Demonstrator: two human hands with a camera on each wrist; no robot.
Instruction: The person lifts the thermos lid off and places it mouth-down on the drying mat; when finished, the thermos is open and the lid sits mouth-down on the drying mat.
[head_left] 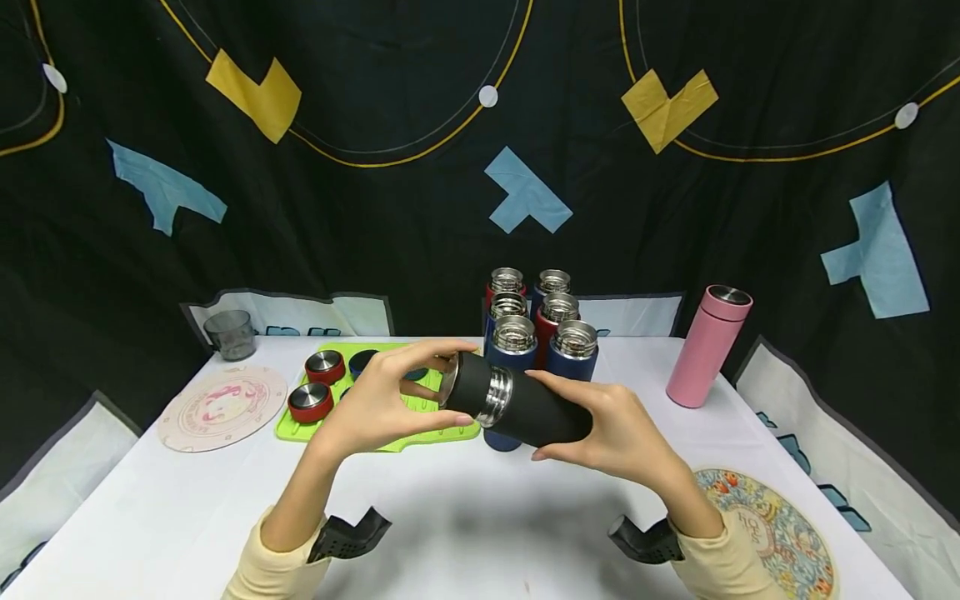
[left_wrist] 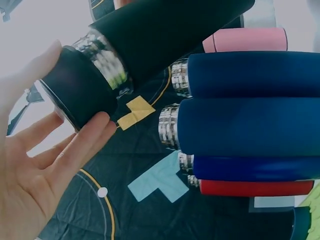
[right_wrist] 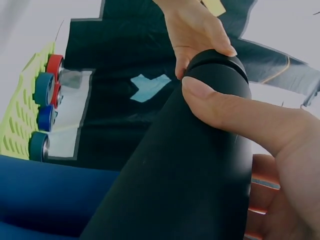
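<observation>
Both hands hold a black thermos (head_left: pixel 547 410) tilted above the table. My left hand (head_left: pixel 378 400) grips its black cap (left_wrist: pixel 80 87) between thumb and fingers. The right hand (head_left: pixel 618 429) is wrapped around the body, with the thumb along its side in the right wrist view. Between cap and body a band of shiny metal neck (left_wrist: pixel 107 60) shows; whether the cap is fully off the neck I cannot tell. Behind the thermos stand several blue and red bottles (head_left: pixel 573 358) with bare metal necks, in two rows. The thermos partly hides them.
On a green mat (head_left: pixel 288 429) at the left lie several red and blue lids (head_left: pixel 311 402). A grey see-through cup (head_left: pixel 231 335) and a round pink mat (head_left: pixel 222 408) are further left. At the right stand a pink bottle (head_left: pixel 707 350) and, nearer, a round patterned mat (head_left: pixel 780 533).
</observation>
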